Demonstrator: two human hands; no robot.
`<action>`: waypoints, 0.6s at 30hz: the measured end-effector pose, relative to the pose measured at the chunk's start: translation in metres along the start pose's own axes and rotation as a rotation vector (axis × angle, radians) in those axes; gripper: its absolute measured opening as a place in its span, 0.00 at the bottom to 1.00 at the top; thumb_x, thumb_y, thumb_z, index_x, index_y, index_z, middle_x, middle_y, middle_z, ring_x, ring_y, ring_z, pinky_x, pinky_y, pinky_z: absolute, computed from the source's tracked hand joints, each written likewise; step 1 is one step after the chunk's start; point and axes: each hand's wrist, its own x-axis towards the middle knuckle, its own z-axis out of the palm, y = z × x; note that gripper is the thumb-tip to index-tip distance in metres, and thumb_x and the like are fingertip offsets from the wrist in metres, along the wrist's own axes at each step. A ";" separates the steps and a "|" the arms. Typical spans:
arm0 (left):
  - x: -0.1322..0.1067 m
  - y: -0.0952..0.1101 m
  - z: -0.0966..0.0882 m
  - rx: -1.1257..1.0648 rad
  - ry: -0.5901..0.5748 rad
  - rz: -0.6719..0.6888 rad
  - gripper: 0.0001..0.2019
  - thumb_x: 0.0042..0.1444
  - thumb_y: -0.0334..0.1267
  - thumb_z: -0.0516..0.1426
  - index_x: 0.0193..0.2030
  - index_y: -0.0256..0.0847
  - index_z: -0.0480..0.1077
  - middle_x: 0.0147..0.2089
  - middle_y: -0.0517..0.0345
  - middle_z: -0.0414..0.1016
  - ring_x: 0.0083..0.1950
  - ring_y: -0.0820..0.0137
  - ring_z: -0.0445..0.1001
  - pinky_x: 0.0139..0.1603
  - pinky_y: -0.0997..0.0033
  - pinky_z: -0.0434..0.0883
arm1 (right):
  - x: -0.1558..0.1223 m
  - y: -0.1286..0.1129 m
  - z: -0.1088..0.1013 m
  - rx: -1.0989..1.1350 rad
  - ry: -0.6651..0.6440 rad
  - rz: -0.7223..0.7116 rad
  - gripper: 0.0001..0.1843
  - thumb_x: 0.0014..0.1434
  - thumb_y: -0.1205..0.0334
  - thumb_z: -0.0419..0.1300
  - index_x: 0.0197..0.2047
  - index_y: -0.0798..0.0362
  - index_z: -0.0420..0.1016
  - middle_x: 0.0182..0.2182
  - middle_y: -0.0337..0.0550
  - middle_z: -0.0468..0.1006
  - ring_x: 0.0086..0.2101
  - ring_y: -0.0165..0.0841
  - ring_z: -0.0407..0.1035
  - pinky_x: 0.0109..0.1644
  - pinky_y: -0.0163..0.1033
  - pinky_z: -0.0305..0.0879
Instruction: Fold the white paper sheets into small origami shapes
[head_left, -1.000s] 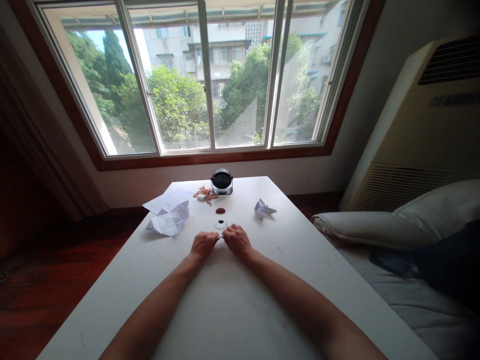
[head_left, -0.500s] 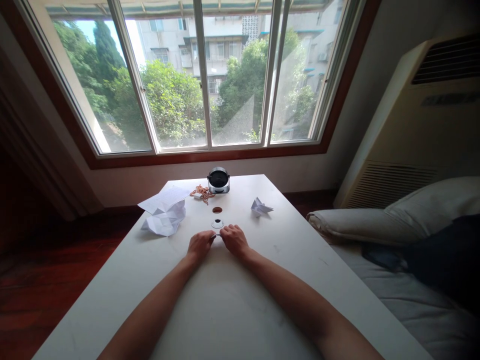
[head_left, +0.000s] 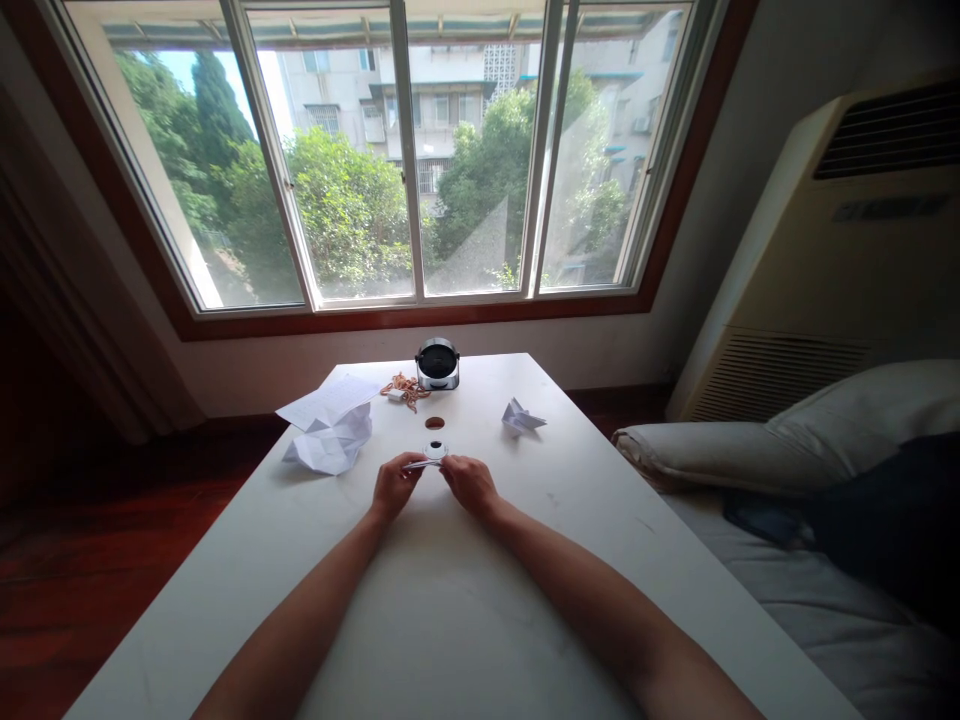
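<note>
My left hand (head_left: 397, 484) and my right hand (head_left: 468, 482) meet low over the middle of the white table (head_left: 450, 600). Between their fingertips is a small, thin piece of folded white paper (head_left: 424, 464), seen nearly edge-on. Both hands pinch it, the left at one end and the right at the other. Just beyond the fingers lies a round white and black disc (head_left: 435, 449). Behind that a round brown hole (head_left: 435, 424) shows in the tabletop. The paper's far side and the fingertips' undersides are hidden.
Creased white paper (head_left: 330, 442) and a flat written sheet (head_left: 330, 396) lie at left. A folded paper figure (head_left: 522, 418) sits at right. A round black and silver device (head_left: 437, 364) and a tangled orange cord (head_left: 405, 391) are at the far edge. A sofa (head_left: 750, 560) borders the right.
My left hand's fingers have shifted slightly left and loosened, so more of the folded paper shows between the hands. My right hand stays almost in place.
</note>
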 end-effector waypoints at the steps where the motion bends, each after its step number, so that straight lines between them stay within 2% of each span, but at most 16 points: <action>1: 0.000 0.000 0.001 -0.050 0.014 -0.010 0.11 0.62 0.45 0.57 0.42 0.42 0.77 0.40 0.53 0.82 0.37 0.67 0.78 0.41 0.67 0.74 | 0.000 0.001 0.001 0.029 0.004 0.011 0.09 0.70 0.60 0.54 0.43 0.52 0.74 0.37 0.44 0.81 0.36 0.33 0.73 0.38 0.34 0.58; 5: -0.001 0.001 0.007 -0.176 0.039 -0.029 0.14 0.63 0.49 0.55 0.42 0.40 0.75 0.36 0.53 0.81 0.36 0.67 0.78 0.39 0.68 0.74 | -0.001 0.005 0.006 0.133 0.009 0.048 0.11 0.69 0.56 0.55 0.45 0.51 0.74 0.36 0.43 0.82 0.35 0.33 0.74 0.38 0.33 0.59; 10: -0.001 0.002 0.008 -0.202 0.043 -0.036 0.15 0.64 0.50 0.54 0.38 0.39 0.73 0.33 0.55 0.78 0.34 0.68 0.78 0.37 0.70 0.72 | 0.000 0.010 0.011 0.208 -0.030 0.066 0.12 0.67 0.52 0.57 0.42 0.50 0.76 0.33 0.42 0.81 0.34 0.33 0.74 0.37 0.33 0.59; 18: 0.002 -0.003 0.008 -0.171 0.031 -0.079 0.20 0.63 0.55 0.53 0.32 0.39 0.68 0.27 0.59 0.73 0.30 0.70 0.72 0.33 0.73 0.69 | 0.001 0.010 0.010 0.397 -0.074 -0.091 0.08 0.63 0.60 0.59 0.41 0.50 0.79 0.32 0.40 0.80 0.31 0.31 0.70 0.37 0.33 0.60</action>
